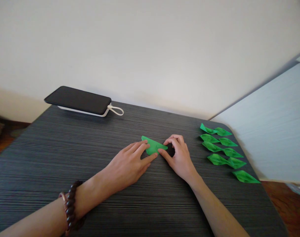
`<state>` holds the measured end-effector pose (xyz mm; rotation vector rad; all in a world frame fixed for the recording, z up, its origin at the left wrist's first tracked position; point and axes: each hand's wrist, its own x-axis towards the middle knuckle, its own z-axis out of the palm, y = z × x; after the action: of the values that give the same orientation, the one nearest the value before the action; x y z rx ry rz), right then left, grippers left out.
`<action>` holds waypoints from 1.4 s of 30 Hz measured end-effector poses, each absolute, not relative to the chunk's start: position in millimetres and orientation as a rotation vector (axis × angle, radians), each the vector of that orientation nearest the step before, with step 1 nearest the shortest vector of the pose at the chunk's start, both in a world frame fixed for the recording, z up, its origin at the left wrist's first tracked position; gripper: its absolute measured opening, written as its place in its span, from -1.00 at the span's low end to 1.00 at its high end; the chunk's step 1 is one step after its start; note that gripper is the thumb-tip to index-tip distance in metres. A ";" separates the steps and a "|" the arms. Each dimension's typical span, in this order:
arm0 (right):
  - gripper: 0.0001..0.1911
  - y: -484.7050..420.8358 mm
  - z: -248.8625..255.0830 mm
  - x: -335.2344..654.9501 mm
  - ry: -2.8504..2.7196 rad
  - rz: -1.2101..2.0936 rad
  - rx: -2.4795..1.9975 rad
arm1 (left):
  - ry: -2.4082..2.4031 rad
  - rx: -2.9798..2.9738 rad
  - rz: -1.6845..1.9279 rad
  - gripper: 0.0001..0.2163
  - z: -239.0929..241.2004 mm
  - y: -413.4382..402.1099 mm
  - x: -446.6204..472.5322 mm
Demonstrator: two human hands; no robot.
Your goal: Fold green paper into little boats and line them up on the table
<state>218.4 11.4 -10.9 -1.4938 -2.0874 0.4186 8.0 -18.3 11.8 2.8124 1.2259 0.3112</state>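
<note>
A small folded piece of green paper (153, 147) lies on the dark table in front of me, slanting down to the right. My left hand (130, 161) holds its left part, with fingertips on the top and the thumb along the near edge. At the paper's right tip, my right hand (178, 156) pinches it between thumb and index finger, the other fingers curled. Dark beads (71, 204) and a copper-coloured bangle circle my left wrist.
Several folded green paper pieces (215, 159) lie in rows near the table's right edge. A black phone (78, 99) rests on a white block with a looped white cable (118, 110) at the back left. A pale wall stands behind the table (53, 148); a light panel (270, 125) is at right.
</note>
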 end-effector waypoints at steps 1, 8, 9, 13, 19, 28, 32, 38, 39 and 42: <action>-0.77 12.2 -10.0 219.5 -2.071 0.455 -1.504 | 1.229 2.811 0.318 -0.65 11.5 -18.3 7.9; -0.82 17.0 -2.3 229.3 -2.018 0.643 -1.434 | 1.242 2.794 0.338 -0.66 9.8 -18.7 8.2; -0.81 16.6 -1.8 229.1 -2.018 0.640 -1.419 | 1.242 2.793 0.337 -0.66 10.0 -18.6 8.2; -0.73 13.2 -2.4 224.0 -2.039 0.572 -1.431 | 1.233 2.798 0.323 -0.65 10.8 -18.2 8.3; -0.72 14.9 -0.9 227.0 -2.039 0.626 -1.407 | 1.241 2.788 0.325 -0.65 10.2 -18.3 8.0; -0.71 15.5 0.1 228.5 -2.033 0.649 -1.401 | 1.230 2.790 0.333 -0.66 10.4 -17.7 8.1; -0.68 14.0 -2.0 224.0 -2.058 0.579 -1.461 | 1.231 2.805 0.345 -0.65 10.4 -17.5 8.3; -0.72 16.6 0.8 230.2 -2.073 0.647 -1.442 | 1.201 2.815 0.325 -0.69 13.3 -17.4 6.1; -0.73 16.7 1.0 230.6 -2.074 0.658 -1.437 | 1.195 2.818 0.327 -0.70 13.5 -17.5 5.6; -0.73 15.2 1.0 227.7 -2.072 0.652 -1.453 | 1.185 2.824 0.335 -0.71 13.5 -18.2 4.8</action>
<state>227.7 15.2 1.0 -1.4527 -2.0715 0.6515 4.8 -18.2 13.5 2.8243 1.1847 0.3353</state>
